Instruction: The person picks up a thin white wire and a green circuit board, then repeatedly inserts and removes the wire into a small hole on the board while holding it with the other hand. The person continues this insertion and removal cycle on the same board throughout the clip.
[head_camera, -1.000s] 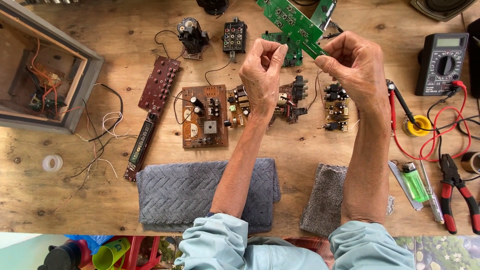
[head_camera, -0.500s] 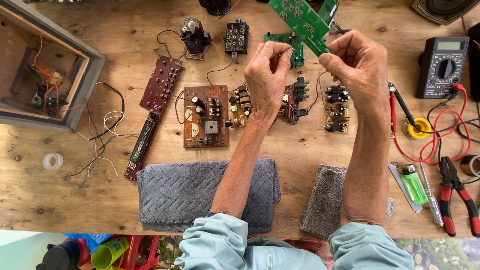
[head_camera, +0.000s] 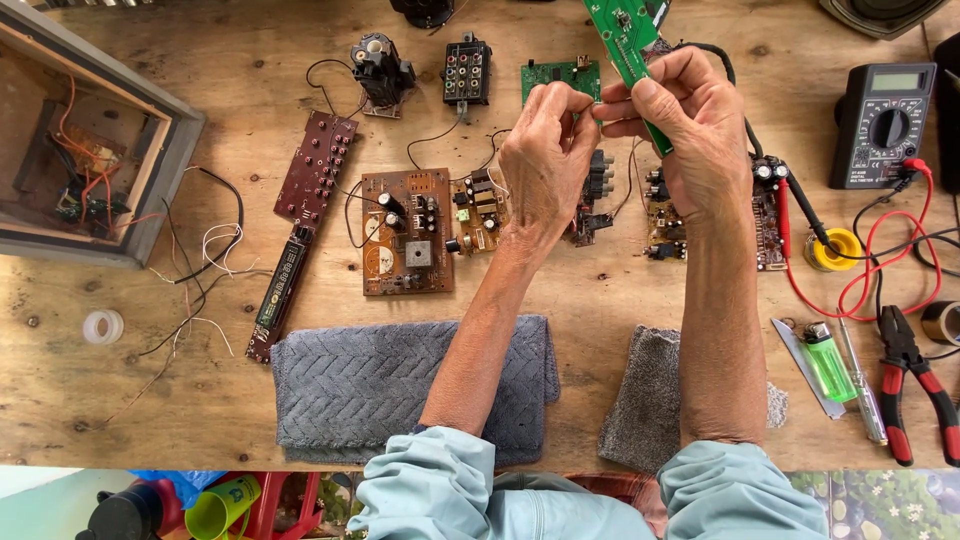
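1. Near edge: two grey towels lie under the forearms; a sleeve dragging across one could pull it into the boards beyond.
2. Toward three o'clock, a green lighter and red-handled pliers rest near red meter leads; an elbow swing might snag those wires.
3. Middle: a brown circuit board lies flat on the desk, below the raised hands.
4. Far, at twelve o'clock: the left hand pinches the lower end of the green circuit board, while the right hand is clamped around it. It is held tilted above the desk; twisting could crack it, and a slip would likely drop it onto the parts beneath.
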